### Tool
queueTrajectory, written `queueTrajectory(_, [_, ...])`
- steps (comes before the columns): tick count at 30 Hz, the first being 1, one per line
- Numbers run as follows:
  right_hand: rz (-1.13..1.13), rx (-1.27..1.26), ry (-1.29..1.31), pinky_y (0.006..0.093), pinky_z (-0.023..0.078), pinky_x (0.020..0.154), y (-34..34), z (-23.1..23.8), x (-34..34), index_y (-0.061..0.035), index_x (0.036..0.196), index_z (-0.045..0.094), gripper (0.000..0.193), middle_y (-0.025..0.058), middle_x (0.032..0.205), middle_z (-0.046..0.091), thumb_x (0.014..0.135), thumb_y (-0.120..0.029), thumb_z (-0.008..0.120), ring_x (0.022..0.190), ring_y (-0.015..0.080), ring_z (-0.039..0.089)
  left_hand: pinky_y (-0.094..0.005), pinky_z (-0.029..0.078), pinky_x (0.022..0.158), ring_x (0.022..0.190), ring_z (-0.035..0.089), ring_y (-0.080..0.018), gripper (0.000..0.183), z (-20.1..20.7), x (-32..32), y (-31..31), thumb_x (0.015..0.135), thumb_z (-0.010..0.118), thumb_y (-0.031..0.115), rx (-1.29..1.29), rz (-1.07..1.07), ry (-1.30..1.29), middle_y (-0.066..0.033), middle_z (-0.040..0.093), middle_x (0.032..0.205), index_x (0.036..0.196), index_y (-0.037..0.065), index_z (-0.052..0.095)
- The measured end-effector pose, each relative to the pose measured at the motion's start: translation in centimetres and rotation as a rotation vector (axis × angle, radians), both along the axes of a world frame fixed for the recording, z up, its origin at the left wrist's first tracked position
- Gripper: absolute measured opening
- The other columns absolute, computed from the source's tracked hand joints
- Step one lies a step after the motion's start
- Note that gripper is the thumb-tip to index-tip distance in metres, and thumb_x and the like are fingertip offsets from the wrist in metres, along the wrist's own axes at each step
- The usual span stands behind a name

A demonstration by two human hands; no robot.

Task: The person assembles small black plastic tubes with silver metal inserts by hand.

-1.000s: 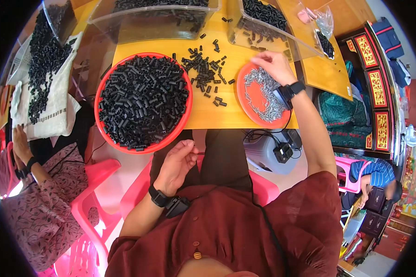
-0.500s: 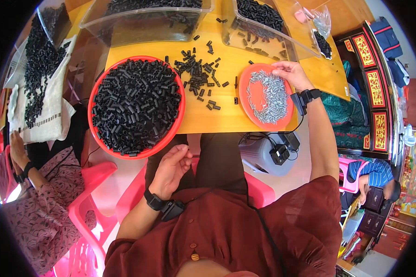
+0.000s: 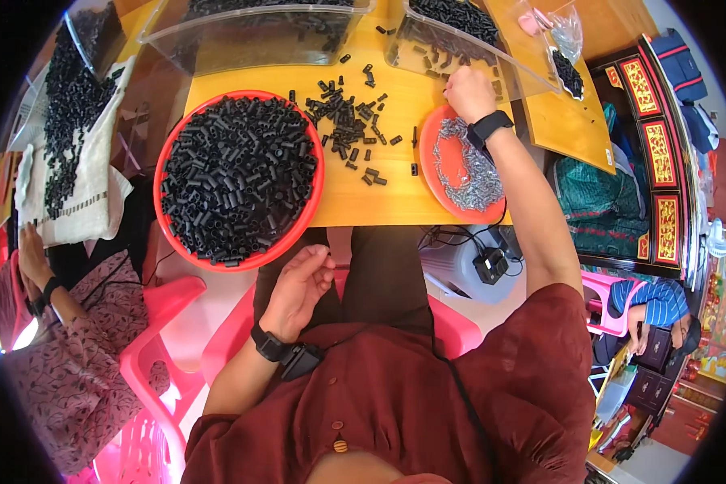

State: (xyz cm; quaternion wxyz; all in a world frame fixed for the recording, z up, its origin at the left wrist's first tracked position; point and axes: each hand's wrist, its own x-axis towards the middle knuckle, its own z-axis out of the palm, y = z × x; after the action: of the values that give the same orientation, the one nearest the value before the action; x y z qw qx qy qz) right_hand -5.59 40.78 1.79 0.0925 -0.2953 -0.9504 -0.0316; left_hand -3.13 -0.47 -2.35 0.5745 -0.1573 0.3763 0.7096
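My left hand (image 3: 300, 287) hovers over my lap just off the table's front edge, thumb and forefinger pinched and the other fingers curled. Whatever the pinch holds, if anything, is too small to name. At the far rim of an orange-red plate (image 3: 452, 164) is my right hand (image 3: 470, 93), back up and fingers curled under, close to a clear plastic bin (image 3: 504, 68). Its fingertips are hidden. Small silvery metal screw-like pieces (image 3: 477, 184) lie on the plate. A red round basin (image 3: 163, 219) heaped with short black plastic tubes (image 3: 238, 181) sits at the left.
Loose black pieces (image 3: 347, 121) are scattered mid-table. Another clear bin (image 3: 258, 60) of black parts stands behind the basin. At the left, a person's hand (image 3: 32, 254) rests by a cloth covered with black pieces. Cables and a black adapter (image 3: 490, 264) lie below the table's edge.
My right hand has moved from the plate's upper right rim to its far left side, toward the clear bin, and its fingers have curled under. My left hand has barely moved.
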Motion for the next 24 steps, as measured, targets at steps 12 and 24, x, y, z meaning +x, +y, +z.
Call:
queueTrajectory(12, [0.387,-0.846,0.367,0.0252,0.049,0.062,-17.1,7.1,8.9,0.0004,0.087,0.067,0.015,0.0061,0.074,0.068,0.081,-0.013,0.067,0.066,0.0105,0.063,-0.0199,0.041,0.067,0.072,0.051,-0.0053,0.018,1.8,1.1,0.0,0.096,0.052,0.024,0.051,-0.149,0.239,0.0032,0.058,0.084,0.106,0.009,0.057])
queueTrajectory(24, [0.141,-1.771,0.529,0.0212,0.048,0.068,-26.7,4.5,18.5,-0.0016,0.122,0.044,0.044,0.0076,0.084,0.067,0.084,-0.003,0.066,0.075,0.0108,0.063,-0.0169,0.038,0.064,0.072,0.048,-0.0022,0.022,5.2,5.6,0.0,0.094,0.056,0.016,0.244,-0.163,0.669,0.0058,0.058,0.081,0.113,0.008,0.064])
